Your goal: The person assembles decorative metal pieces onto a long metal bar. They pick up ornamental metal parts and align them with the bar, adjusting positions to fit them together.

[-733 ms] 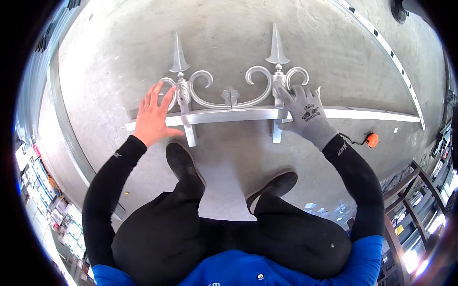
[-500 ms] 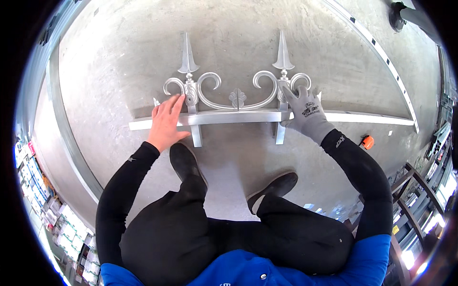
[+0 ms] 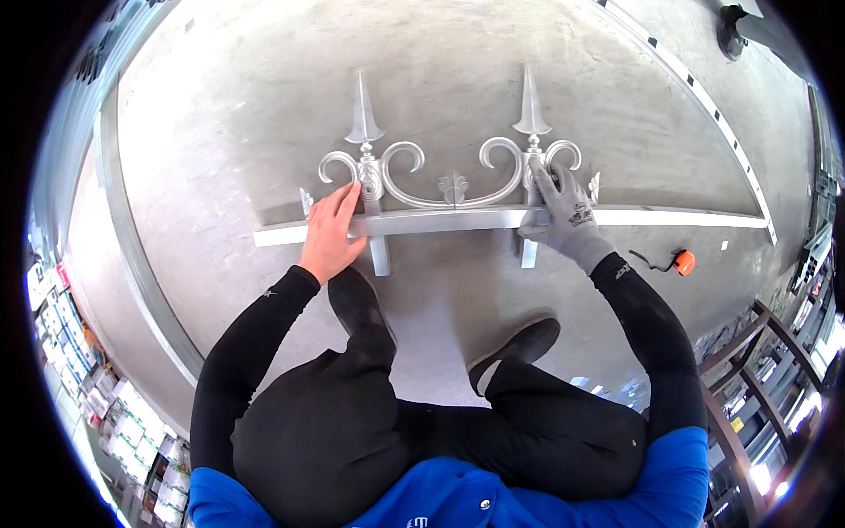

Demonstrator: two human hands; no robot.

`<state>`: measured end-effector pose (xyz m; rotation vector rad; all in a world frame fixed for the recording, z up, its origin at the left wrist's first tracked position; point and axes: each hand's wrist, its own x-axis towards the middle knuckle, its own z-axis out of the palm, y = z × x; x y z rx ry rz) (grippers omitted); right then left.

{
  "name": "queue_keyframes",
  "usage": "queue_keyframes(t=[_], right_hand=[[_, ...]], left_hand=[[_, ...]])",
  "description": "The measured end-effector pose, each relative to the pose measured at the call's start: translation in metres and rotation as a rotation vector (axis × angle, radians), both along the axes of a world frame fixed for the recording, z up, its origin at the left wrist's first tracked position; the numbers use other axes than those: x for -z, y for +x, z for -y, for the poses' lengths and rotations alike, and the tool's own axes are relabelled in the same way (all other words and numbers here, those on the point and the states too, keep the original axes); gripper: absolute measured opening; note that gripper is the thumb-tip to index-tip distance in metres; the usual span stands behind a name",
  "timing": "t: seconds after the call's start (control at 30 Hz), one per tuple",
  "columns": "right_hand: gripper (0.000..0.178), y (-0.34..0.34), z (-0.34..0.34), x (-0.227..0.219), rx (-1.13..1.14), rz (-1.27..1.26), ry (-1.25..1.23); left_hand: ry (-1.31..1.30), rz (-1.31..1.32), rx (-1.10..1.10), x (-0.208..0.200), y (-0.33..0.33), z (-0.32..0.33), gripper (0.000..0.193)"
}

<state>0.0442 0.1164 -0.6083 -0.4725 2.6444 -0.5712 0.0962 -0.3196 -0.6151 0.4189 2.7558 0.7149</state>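
A long silver metal rail [image 3: 444, 220] lies across the floor in front of me, with silver scrollwork [image 3: 410, 193] along its far side. Two spear-shaped finials [image 3: 363, 110] point away from me above the scrolls. My bare left hand [image 3: 332, 231] is closed over the rail by the left post, fingers against the ornament and thumb on the near side. At the right post, my right hand [image 3: 568, 218], in a grey glove, straddles the rail, its fingertips on the ornament and its thumb at the near edge. Both palms are hidden.
An orange tape measure [image 3: 684, 261] lies to the right on the concrete floor. A metal strip with dark marks [image 3: 717, 114] curves along the far right. Dark metal framing [image 3: 735, 352] stands at lower right, and a long metal bar [image 3: 132, 242] at left. Another person's shoe [image 3: 731, 33] shows at upper right.
The rail and both hands appear slightly further right in the picture. My left hand's fingers and thumb have drawn in round the rail. My right hand stays at the right post.
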Motion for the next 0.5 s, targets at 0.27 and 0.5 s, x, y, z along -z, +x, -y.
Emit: queue_keyframes(t=[0.27,0.5], right_hand=[[0.114,0.009,-0.006,0.010,0.018,-0.055,-0.003],[0.115,0.008,-0.004,0.010,0.000,-0.082,0.010]], left_hand=[[-0.050,0.076,0.013,-0.016,0.005,-0.004,0.108],[-0.131,0.080,0.151,-0.021,0.013,0.000,0.115]])
